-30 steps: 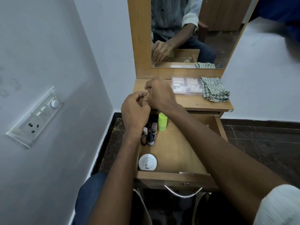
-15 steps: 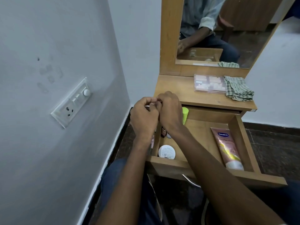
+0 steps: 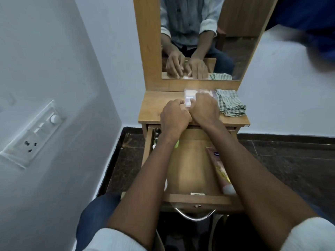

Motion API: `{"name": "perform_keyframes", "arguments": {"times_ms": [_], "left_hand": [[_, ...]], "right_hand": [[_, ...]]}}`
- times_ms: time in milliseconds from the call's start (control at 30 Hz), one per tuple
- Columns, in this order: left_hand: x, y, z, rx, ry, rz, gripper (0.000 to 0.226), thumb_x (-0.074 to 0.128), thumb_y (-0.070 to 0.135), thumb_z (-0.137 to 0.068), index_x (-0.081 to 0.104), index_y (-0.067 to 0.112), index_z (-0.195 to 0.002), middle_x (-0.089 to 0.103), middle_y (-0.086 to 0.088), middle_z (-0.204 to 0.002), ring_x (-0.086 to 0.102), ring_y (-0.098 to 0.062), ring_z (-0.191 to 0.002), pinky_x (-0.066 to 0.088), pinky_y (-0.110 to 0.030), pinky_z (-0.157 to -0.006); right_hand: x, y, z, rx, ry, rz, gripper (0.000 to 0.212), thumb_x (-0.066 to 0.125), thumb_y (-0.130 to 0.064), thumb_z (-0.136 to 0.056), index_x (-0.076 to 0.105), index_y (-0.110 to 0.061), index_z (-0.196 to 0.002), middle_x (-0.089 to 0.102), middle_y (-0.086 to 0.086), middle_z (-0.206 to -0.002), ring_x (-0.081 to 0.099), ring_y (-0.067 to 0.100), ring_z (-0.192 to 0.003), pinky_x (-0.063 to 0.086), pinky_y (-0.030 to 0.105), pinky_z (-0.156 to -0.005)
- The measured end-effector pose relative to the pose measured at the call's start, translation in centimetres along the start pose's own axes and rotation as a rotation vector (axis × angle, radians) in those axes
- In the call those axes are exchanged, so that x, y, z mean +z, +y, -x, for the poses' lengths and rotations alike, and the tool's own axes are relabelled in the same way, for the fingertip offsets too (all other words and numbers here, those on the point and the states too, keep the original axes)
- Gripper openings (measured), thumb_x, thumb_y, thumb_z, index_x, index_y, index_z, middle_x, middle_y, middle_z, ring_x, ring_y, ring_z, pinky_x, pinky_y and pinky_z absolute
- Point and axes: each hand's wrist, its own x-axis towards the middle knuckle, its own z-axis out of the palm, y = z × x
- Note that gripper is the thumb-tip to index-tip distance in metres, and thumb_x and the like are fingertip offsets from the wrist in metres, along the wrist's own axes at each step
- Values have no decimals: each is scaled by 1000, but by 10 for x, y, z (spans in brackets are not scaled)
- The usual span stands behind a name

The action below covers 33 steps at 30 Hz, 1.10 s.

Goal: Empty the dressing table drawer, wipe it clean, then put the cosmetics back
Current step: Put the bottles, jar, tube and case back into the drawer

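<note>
The dressing table's drawer (image 3: 195,198) is pulled out below me. It holds a pink tube (image 3: 220,171) along its right side. Several small bottles (image 3: 156,136) and a green bottle (image 3: 177,144) show at its back left, mostly hidden by my left forearm. A clear palette box (image 3: 190,96) lies on the table top (image 3: 152,109) under the mirror. My left hand (image 3: 173,115) and my right hand (image 3: 205,109) are side by side, curled around the box's near edge. The right hand covers much of the box.
A checked green cloth (image 3: 231,105) lies crumpled on the table top, right of the box. The mirror (image 3: 235,57) reflects both hands. A wall with a switch panel (image 3: 34,133) stands close on the left. The drawer's metal handle (image 3: 195,215) sits above my knees.
Both hands were pressed together over the drawer's back left. They have moved up and right onto the table top to the palette box. The camera has also swung.
</note>
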Motion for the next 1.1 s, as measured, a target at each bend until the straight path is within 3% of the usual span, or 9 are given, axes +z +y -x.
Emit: {"name": "perform_keyframes", "arguments": {"times_ms": [167,267,333,400,633,733,833,900,1100], "left_hand": [[7,1,-3,10,44,-30,44,58,14,-96,65,13,-139,66,-10,-134,61,-29,-125,48,-47,-109],[0,-8,-2,-9,96,-59,45,56,16,-97,61,11,-142,62,-11,-138,57,-30,-128,45,-41,-110],[-6,-16,-3,-41,110,-66,48,57,16,-97,58,10,-144,60,-13,-140,55,-31,-130,43,-40,-110],[-9,-23,-6,-67,115,-60,49,59,17,-95,58,10,-143,61,-13,-138,56,-33,-129,45,-43,-109],[-20,-18,-3,-135,47,33,55,63,11,-92,57,12,-147,65,-8,-142,59,-28,-131,45,-37,-110],[-25,-18,-1,-150,37,92,56,62,6,-88,60,15,-144,69,-4,-135,64,-26,-123,51,-41,-106],[-30,-19,4,-174,49,185,52,59,2,-84,66,19,-132,73,3,-122,69,-21,-111,55,-35,-95],[-30,-20,10,-177,52,268,51,60,2,-84,67,19,-132,74,5,-121,70,-17,-110,57,-36,-97],[-29,-25,37,-127,188,362,47,71,16,-85,65,21,-131,69,8,-117,69,-9,-102,59,-35,-95]], "right_hand": [[-2,-3,8,-64,-74,-14,36,43,-34,-107,70,-11,-109,70,11,-112,67,33,-102,41,36,-75],[-4,-8,17,-134,-147,-120,28,48,-30,-103,72,-18,-97,74,7,-103,66,34,-99,42,36,-69],[-8,-12,19,-95,-139,-265,24,58,-27,-97,78,-22,-108,78,4,-110,69,32,-106,54,38,-81],[-13,-13,17,4,-68,-321,30,66,-23,-93,76,-20,-121,77,4,-118,67,30,-115,54,37,-96],[-9,-17,21,197,-140,-404,48,72,-26,-93,63,-11,-139,68,10,-135,56,33,-130,47,38,-105],[-14,-15,23,298,-142,-524,58,83,-27,-81,65,-14,-134,69,8,-131,60,30,-125,48,38,-106],[-3,-2,21,349,-133,-703,72,93,-31,-55,68,-24,-122,68,5,-119,68,24,-107,59,45,-94],[2,4,22,363,-130,-866,77,93,-20,-48,65,-27,-119,66,6,-120,70,22,-102,63,46,-88],[-39,1,56,337,-150,-1194,60,76,10,-82,63,-22,-132,75,6,-110,74,19,-98,65,37,-78]]}}
